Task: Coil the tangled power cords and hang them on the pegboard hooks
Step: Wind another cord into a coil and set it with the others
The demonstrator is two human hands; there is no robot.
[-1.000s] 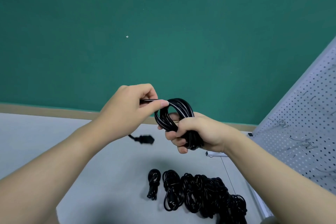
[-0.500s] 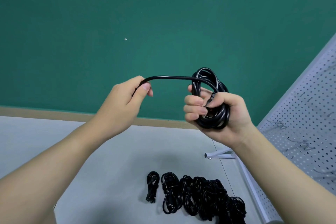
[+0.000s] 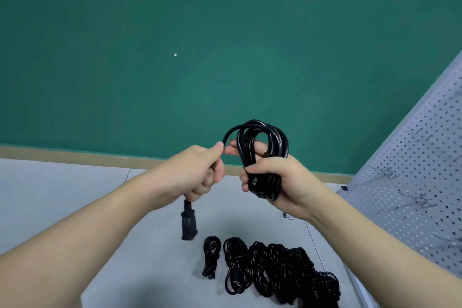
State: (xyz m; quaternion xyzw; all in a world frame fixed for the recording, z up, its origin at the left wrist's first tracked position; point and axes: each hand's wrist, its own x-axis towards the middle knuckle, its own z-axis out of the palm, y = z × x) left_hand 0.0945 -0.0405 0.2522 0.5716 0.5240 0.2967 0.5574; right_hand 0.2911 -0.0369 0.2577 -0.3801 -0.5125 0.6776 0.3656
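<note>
Head view: R hand (image 3: 280, 180) gripping coiled black cord (image 3: 262, 155) at centre; L hand (image 3: 197, 172) at 9 o'clock of coil, pinching free end, connector (image 3: 188, 224) dangling below. Other cords (image 3: 275, 270) lying at 6 o'clock on floor; pegboard (image 3: 412, 182) at 3 o'clock.

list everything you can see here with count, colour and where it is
coiled power cord: one, black, held up in front of the wall, in the right hand
connector: one, black, hanging on the cord's free end below the left hand
power cords on the floor: a row of bundles, number unclear where they overlap, black, bottom centre
pegboard: one, white with dark holes, leaning at the right
pegboard hooks: several, metal, on the pegboard, none holding a cord
wall: one, green, behind everything
floor: pale grey
left hand: grips the cord's free end
right hand: fingers curled round the coil
</note>
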